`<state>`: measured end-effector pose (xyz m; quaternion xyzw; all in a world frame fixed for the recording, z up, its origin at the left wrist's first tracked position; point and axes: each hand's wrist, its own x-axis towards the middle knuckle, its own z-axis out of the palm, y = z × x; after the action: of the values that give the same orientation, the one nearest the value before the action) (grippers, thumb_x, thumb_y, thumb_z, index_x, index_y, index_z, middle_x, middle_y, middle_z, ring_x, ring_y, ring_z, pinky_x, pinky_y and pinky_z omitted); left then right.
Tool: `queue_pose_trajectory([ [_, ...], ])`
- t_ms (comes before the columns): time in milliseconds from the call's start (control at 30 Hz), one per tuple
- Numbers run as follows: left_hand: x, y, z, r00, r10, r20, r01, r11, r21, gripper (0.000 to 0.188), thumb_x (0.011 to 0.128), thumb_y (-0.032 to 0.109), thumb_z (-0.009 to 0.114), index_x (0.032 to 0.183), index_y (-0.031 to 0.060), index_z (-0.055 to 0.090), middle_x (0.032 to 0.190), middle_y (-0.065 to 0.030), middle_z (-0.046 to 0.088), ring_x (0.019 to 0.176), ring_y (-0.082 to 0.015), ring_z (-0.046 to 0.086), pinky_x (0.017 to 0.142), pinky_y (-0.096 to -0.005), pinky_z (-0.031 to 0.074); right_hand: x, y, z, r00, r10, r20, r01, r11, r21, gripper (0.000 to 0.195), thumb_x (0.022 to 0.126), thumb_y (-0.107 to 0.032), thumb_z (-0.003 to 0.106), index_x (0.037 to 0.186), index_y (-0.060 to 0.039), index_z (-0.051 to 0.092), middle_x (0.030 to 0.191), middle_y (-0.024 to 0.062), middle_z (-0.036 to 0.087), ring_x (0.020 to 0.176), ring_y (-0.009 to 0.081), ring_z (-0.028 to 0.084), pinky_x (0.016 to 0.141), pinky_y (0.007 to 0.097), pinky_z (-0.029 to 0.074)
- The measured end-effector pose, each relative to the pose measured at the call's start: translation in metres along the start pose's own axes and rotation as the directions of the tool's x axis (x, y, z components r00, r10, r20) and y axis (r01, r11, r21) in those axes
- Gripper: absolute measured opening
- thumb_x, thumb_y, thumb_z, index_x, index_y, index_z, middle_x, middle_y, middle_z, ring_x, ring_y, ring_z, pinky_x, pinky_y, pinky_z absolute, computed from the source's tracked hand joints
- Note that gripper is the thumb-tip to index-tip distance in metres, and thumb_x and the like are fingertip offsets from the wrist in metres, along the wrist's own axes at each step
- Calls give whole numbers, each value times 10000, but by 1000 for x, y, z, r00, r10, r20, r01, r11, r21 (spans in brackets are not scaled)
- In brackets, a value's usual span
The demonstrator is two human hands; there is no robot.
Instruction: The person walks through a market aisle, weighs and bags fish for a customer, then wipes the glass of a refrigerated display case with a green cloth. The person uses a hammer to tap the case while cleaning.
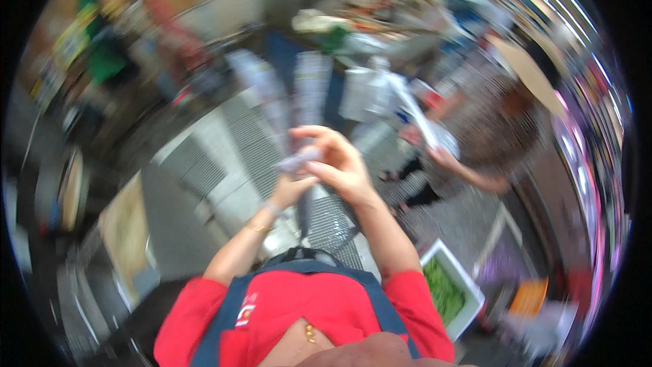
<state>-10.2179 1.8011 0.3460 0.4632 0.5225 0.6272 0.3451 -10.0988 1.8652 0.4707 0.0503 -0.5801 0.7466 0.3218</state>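
Note:
My two hands are raised close together in front of my chest, and the view is blurred by motion. In my left hand (291, 189) is a small, crumpled pale lilac piece (298, 160), perhaps thin plastic or cloth. Its upper end reaches towards my right hand (340, 162), whose fingers are curved and spread. The right thumb lies against or very near this piece; whether it pinches it I cannot tell. Beyond my hands, two long whitish bundles (311, 79), possibly plastic bags, hang or stand by a dark blue surface (333, 93).
At right, a person (504, 112) holds a long white item (415, 112) beside white plastic bags (367, 93). A white box (476, 299) of leafy greens (443, 290) stands by my right elbow. Goods crowd a counter (402, 53) ahead. Grey metal panels (239, 122) lie below my hands.

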Motion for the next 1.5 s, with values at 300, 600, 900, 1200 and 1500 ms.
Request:
queue_pose_trajectory([
  [300,-25,-26,-8,993,18,-115,-41,978,-205,312,766,125,616,1057,51,534,1011,-50,565,976,-128,525,836,-288,431,7,60,111,788,89,609,57,975,-217,272,715,-88,662,870,-58,440,1220,187,433,1161,296,397,969,418,294],
  [600,-56,-18,-55,938,-49,-343,14,994,-104,289,765,112,616,1038,39,557,963,-54,599,947,-135,550,837,-295,438,2,118,224,631,31,775,236,944,-229,334,675,-108,697,845,-59,414,1139,128,488,1152,314,397,1001,435,261],
  [900,-57,-18,-79,924,-118,-365,93,992,-84,262,761,115,624,1006,28,587,924,-57,623,910,-143,573,828,-304,449,1,154,244,728,-167,665,525,759,-384,381,585,-127,712,842,-65,438,1003,113,502,1029,287,464,969,582,219],
  [1200,-30,-14,-77,915,-220,-338,158,967,-201,293,741,106,625,1006,-8,571,961,-84,606,881,-174,583,810,-299,440,20,138,192,709,-246,661,604,695,-389,760,576,-323,733,1205,-42,412,1129,141,444,1110,299,406,980,583,206],
  [1500,-19,-12,-60,928,-233,-292,122,928,-352,270,738,49,618,996,-13,569,927,-84,608,863,-164,594,769,-275,460,-41,105,22,968,-235,-90,-14,305,-952,795,642,-155,709,1287,44,288,1258,231,369,1157,375,365,993,446,268],
])
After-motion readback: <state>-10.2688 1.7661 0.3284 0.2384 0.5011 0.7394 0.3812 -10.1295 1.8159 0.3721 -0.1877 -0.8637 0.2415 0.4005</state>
